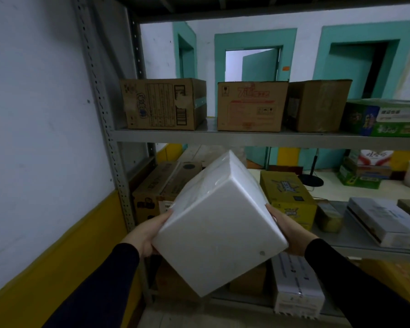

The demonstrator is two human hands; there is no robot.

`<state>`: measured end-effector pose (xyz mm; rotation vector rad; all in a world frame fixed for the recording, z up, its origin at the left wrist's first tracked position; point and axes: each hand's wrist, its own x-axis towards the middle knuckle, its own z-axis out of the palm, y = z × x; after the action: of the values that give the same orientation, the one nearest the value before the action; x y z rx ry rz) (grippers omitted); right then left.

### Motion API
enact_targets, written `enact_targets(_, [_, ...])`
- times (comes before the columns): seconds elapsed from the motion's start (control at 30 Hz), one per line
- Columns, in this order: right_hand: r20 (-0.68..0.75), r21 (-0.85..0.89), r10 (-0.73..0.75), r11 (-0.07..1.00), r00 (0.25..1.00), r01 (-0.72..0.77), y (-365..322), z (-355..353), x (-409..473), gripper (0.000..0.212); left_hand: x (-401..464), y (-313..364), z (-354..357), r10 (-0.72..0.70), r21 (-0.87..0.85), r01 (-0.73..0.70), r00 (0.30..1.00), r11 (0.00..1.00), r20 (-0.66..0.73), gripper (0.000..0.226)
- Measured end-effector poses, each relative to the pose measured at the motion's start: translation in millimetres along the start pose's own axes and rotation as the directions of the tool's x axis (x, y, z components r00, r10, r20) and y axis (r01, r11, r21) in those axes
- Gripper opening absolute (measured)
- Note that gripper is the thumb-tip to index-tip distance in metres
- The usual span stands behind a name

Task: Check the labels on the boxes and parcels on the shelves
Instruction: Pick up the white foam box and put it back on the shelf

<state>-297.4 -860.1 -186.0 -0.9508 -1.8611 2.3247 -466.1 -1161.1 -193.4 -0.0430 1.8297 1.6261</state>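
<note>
A white foam box (219,229) is held tilted in front of the metal shelving, one corner pointing down. My left hand (147,233) holds its left side and my right hand (288,229) holds its right side; the fingers of both are mostly hidden behind the box. No label shows on the faces turned toward me. Clear tape wraps its upper left face. The upper shelf (223,138) carries a printed cardboard box (162,104), a red-printed carton (251,106) and a plain brown carton (317,105).
A green and blue box (384,119) sits at the upper shelf's right end. The middle shelf (355,242) holds a brown carton (156,188), a yellow box (288,196) and a flat white parcel (384,220). A white parcel (296,285) stands below. The wall is close on the left.
</note>
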Motion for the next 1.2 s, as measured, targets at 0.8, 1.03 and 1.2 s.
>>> enact_targets(0.8, [0.044,0.015,0.017,1.0,0.999,-0.018,8,2,-2,0.033,-1,-9,-11,-0.016,-0.1,0.016,1.0,0.995,-0.005,0.052])
enact_targets(1.03, [-0.048,-0.496,-0.07,0.868,0.996,0.037,14,25,5,0.065,-5,10,9,0.061,0.071,-0.058,0.997,0.996,-0.036,0.067])
enact_targets(1.2, [0.011,-0.123,-0.163,0.979,0.987,0.163,6,44,0,0.072,-10,20,33,0.31,0.309,-0.272,0.947,0.911,-0.082,0.049])
